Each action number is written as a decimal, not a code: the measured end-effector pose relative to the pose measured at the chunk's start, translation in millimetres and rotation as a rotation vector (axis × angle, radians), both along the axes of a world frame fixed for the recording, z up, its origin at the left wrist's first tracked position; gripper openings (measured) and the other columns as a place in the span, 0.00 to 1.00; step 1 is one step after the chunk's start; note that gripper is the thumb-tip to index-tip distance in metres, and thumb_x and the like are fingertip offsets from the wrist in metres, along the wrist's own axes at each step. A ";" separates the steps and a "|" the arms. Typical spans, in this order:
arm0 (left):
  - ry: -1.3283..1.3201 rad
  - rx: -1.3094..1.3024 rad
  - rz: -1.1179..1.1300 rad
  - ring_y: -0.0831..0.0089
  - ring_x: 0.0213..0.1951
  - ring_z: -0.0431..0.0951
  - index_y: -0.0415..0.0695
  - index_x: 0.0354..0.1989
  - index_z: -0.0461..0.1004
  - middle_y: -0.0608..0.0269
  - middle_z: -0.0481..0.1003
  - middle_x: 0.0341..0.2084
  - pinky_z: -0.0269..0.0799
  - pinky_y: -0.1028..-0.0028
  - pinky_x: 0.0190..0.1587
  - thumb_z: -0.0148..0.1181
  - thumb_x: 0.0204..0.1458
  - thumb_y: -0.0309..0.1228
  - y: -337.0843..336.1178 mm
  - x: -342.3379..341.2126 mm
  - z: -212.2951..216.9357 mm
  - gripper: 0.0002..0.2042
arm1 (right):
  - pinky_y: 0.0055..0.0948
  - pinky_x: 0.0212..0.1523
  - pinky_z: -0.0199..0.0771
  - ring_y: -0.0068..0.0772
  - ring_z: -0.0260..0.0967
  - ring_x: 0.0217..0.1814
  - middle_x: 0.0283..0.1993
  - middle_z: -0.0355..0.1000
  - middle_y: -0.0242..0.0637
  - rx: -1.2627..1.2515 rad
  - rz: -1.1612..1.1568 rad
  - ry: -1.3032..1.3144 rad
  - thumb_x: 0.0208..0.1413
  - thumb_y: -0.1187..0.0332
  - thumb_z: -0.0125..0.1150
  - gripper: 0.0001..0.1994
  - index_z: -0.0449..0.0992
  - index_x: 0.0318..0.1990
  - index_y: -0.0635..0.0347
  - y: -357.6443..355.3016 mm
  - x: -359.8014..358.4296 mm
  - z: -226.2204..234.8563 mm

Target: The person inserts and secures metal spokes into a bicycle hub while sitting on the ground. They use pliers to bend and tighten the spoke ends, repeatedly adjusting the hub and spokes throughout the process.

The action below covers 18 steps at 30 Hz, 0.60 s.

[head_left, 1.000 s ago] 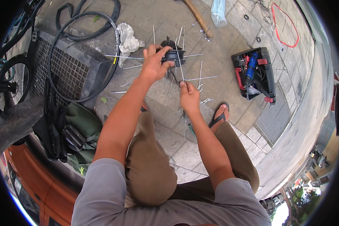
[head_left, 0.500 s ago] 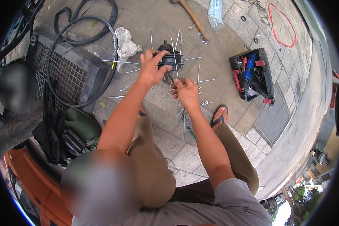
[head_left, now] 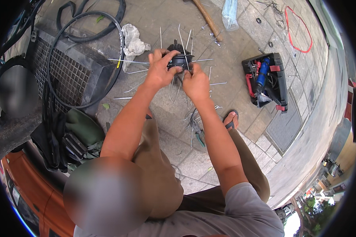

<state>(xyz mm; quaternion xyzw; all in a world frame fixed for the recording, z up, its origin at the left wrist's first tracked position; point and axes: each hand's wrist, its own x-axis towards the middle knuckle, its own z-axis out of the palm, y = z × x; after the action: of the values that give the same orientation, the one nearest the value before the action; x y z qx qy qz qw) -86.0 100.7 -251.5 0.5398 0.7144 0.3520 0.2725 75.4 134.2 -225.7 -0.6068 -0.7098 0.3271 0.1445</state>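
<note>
A black wheel hub (head_left: 180,60) with a toothed sprocket stack at its far end stands among several thin metal spokes that stick out from it. My left hand (head_left: 160,72) grips the hub's left side, thumb toward me, fingers over the top. At the hub's near right edge, my right hand (head_left: 196,83) has its fingers closed on a spoke (head_left: 182,39), which rises beyond the flange with its bent tip above the hub. My fingers partly hide the flange holes. A dark cable (head_left: 179,79) hangs from the hub's near end between my hands.
Pliers (head_left: 199,136) lie near my right foot. To the right is an open toolbox (head_left: 284,85) with a blue power tool. A hammer (head_left: 207,19), white rag (head_left: 134,42) and blue-tinted plastic bag (head_left: 230,15) lie beyond. A tyre (head_left: 53,43) leans over a metal grate (head_left: 61,75).
My right hand has moved up and closer to the hub, pushing the spoke farther out beyond it. My left hand stays on the hub.
</note>
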 end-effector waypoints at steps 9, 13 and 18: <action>-0.007 -0.005 -0.001 0.51 0.59 0.63 0.59 0.62 0.80 0.54 0.68 0.56 0.66 0.57 0.64 0.81 0.45 0.32 -1.0 -0.4 -6.6 0.31 | 0.49 0.44 0.80 0.57 0.83 0.41 0.38 0.83 0.54 -0.049 0.177 -0.046 0.62 0.68 0.67 0.13 0.77 0.51 0.62 34.5 5.9 11.8; -0.027 0.003 0.010 0.51 0.59 0.63 0.59 0.62 0.80 0.54 0.68 0.56 0.66 0.57 0.64 0.81 0.45 0.31 -2.7 0.5 -9.3 0.32 | 0.49 0.44 0.80 0.58 0.83 0.39 0.36 0.82 0.55 -0.167 0.374 -0.063 0.62 0.68 0.66 0.13 0.76 0.50 0.66 66.1 8.9 14.9; -0.035 -0.004 0.013 0.51 0.59 0.63 0.57 0.62 0.80 0.54 0.68 0.56 0.67 0.58 0.64 0.81 0.45 0.31 -2.6 -1.1 -5.8 0.32 | 0.51 0.53 0.79 0.63 0.80 0.52 0.45 0.81 0.61 -0.198 0.319 -0.228 0.63 0.61 0.66 0.16 0.83 0.46 0.67 106.2 -23.7 26.0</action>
<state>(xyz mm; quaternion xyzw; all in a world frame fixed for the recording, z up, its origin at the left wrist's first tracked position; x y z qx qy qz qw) -87.1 98.1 -257.3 0.5284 0.7138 0.3615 0.2839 51.6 240.5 -199.7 -0.5311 -0.7730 0.3432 -0.0503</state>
